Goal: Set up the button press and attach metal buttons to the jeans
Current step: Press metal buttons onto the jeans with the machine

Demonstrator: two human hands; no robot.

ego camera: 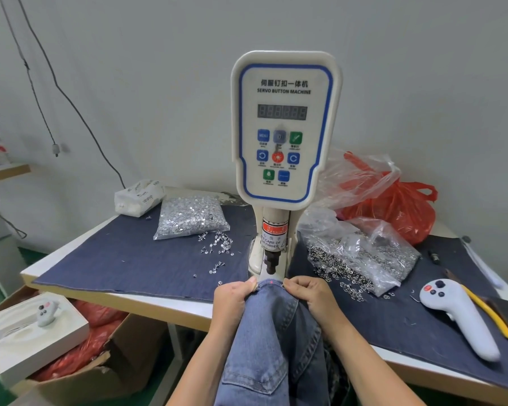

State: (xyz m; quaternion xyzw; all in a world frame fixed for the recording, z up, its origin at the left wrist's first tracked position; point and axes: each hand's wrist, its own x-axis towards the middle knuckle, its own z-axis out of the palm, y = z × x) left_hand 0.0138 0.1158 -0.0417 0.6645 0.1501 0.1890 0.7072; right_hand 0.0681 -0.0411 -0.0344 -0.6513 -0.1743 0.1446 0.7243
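Observation:
A white servo button machine (285,127) stands at the table's middle, its dark punch (270,263) just above the blue jeans (276,332). The jeans' top edge lies stretched under the punch, with a small red light spot on the denim. My left hand (233,300) grips the cloth on the left of the punch. My right hand (313,295) pinches it on the right. A clear bag of silver tacks (191,216) lies left of the machine, with loose tacks (217,247) spilled beside it. An open bag of metal buttons (361,259) lies to the right.
Dark denim cloth (135,259) covers the table. A white handheld controller (458,315) and a yellow-handled tool (487,315) lie at right, a red plastic bag (393,206) behind. A white packet (138,196) sits at back left. A cardboard box (79,373) with a white tray stands on the floor.

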